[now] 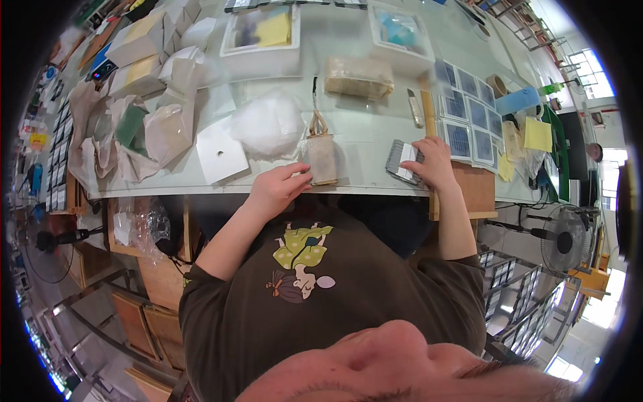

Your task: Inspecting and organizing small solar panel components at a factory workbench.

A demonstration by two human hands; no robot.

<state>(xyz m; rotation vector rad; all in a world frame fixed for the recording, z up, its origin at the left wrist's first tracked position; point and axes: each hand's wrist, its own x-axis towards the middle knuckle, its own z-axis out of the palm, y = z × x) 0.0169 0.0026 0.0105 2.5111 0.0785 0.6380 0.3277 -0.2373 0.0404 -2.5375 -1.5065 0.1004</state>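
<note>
My left hand (pixel 276 190) rests at the table's near edge, its fingers stretched out and slightly apart. Its fingertips are at the left side of an upright beige holder (pixel 321 159), out of which thin tools (pixel 317 122) stick up. I cannot tell if they touch it. On the right, my right hand (pixel 437 163) grips a small stack of thin grey plates (pixel 395 161) by its right side. The thumb lies over a white piece (pixel 406 158) on top of the stack. A white square sheet (pixel 222 151) with a dark spot lies left of my left hand.
A fluffy white wad (pixel 268 124) lies behind my left hand. Farther back are a wrapped brown block (pixel 358 77), a utility knife (pixel 415 108) and two white foam boxes (pixel 260 63). Dark panels (pixel 469 110) lie right, crumpled wrapping (pixel 167 130) left.
</note>
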